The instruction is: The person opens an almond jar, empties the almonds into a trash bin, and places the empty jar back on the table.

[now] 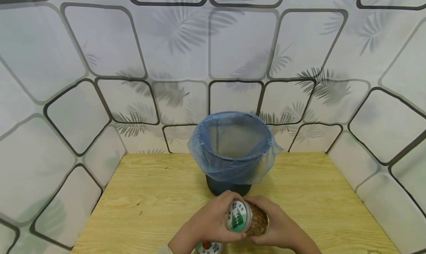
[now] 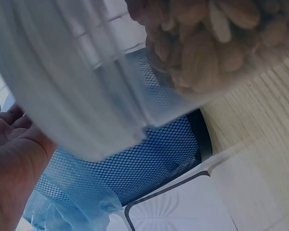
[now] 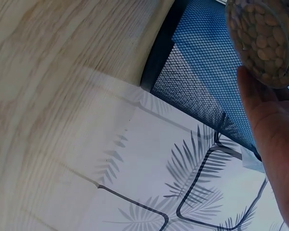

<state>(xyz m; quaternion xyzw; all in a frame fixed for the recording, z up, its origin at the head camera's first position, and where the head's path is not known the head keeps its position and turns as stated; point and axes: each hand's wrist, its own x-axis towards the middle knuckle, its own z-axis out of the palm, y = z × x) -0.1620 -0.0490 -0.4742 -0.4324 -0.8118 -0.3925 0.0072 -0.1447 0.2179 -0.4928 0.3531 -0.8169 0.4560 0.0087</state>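
Note:
Both hands hold a clear plastic jar of brown nuts (image 1: 259,220), tipped on its side close in front of the bin. My left hand (image 1: 213,217) curls round the lid end, where a white lid with a green leaf print (image 1: 237,216) faces left and up. From the other side my right hand (image 1: 277,224) grips the jar's body near its base. In the left wrist view the lid's ridged edge (image 2: 58,86) looms close, with nuts (image 2: 202,53) behind clear plastic. The right wrist view shows nuts (image 3: 262,41) through the jar's round bottom.
A mesh bin (image 1: 229,187) lined with a blue plastic bag (image 1: 219,165) stands on the wooden table (image 1: 149,202). A second round lid with a red print (image 1: 209,248) lies partly hidden beside the left wrist. Patterned cloth walls (image 1: 179,61) enclose the back and sides.

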